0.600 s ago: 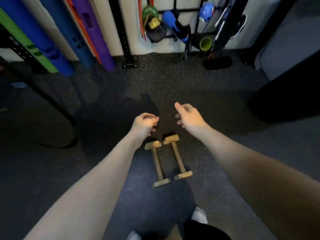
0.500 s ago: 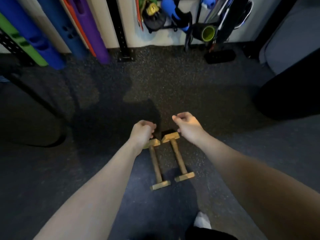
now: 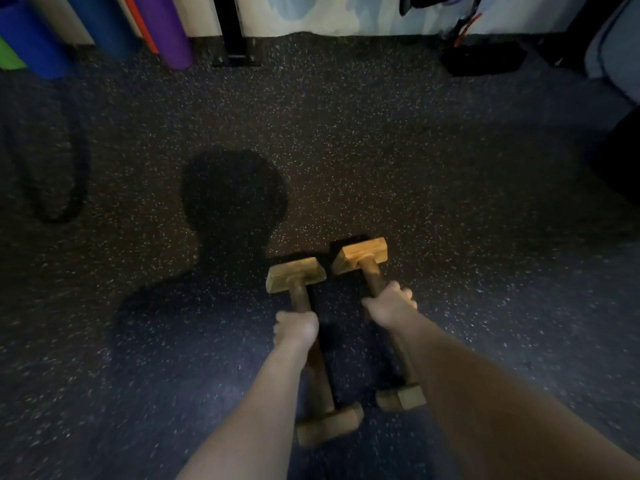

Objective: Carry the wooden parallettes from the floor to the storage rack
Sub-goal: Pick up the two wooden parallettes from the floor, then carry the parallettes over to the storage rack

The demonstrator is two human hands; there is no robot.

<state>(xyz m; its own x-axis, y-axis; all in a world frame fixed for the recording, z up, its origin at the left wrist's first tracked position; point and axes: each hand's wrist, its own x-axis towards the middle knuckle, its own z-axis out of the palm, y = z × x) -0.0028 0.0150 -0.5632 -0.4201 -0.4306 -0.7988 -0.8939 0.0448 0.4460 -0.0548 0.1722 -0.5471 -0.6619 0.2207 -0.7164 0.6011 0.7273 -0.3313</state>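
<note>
Two wooden parallettes lie side by side on the dark speckled floor, each a round bar between two block feet. My left hand (image 3: pixel 297 328) is wrapped around the bar of the left parallette (image 3: pixel 296 273), just behind its far foot. My right hand (image 3: pixel 389 304) is closed around the bar of the right parallette (image 3: pixel 362 253). Their near feet show below my forearms, which hide parts of both bars. Both parallettes still seem to rest on the floor.
Upright foam rollers, purple (image 3: pixel 166 29) and blue (image 3: pixel 31 39), lean on the far wall at the left. A black rack post (image 3: pixel 235 32) stands beside them. A black block (image 3: pixel 483 60) sits at the far right. A dark band loop (image 3: pixel 55 168) lies at left.
Both hands dropped from above the far feet onto the bars and closed around them. The camera moved down and closer to the floor.
</note>
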